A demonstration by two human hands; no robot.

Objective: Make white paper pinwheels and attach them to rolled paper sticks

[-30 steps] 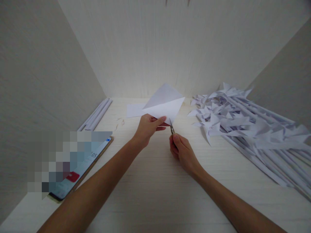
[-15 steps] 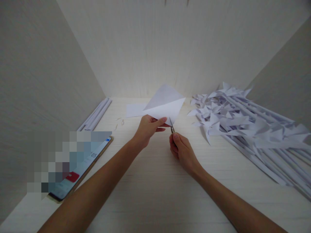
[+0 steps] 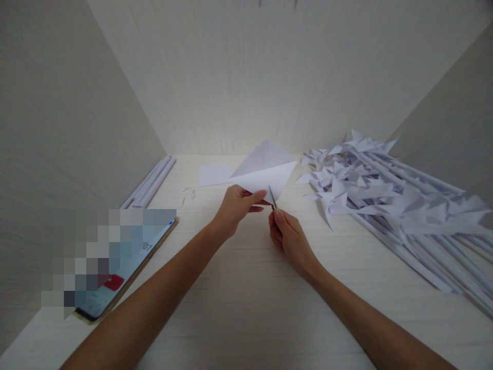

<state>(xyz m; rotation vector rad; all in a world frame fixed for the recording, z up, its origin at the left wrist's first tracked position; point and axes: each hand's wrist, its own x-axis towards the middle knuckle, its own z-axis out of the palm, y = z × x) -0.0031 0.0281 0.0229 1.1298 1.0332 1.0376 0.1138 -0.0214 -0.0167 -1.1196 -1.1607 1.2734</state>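
Note:
A white sheet of paper [image 3: 265, 167] with a diagonal crease is held up above the table, one corner toward me. My left hand [image 3: 241, 205] pinches its lower left edge between thumb and fingers. In my right hand [image 3: 287, 234] is a pair of scissors [image 3: 273, 198], its handles mostly hidden by my fingers. One blade lies over the paper near the lower corner, just right of my left thumb. Behind the held sheet, another flat white paper [image 3: 213, 174] rests on the table.
Several paper pinwheels [image 3: 346, 180] on rolled paper sticks are piled at the right. Rolled paper tubes [image 3: 152, 180] lie by the left wall. A phone [image 3: 131, 267], partly blurred out, sits at the left. Small rubber bands [image 3: 193, 194] lie on the light wooden table [image 3: 246, 308].
The held paper has shifted slightly right and down, with its corner over the scissors. More of the scissor blade shows over the paper. Both hands stay nearly in place.

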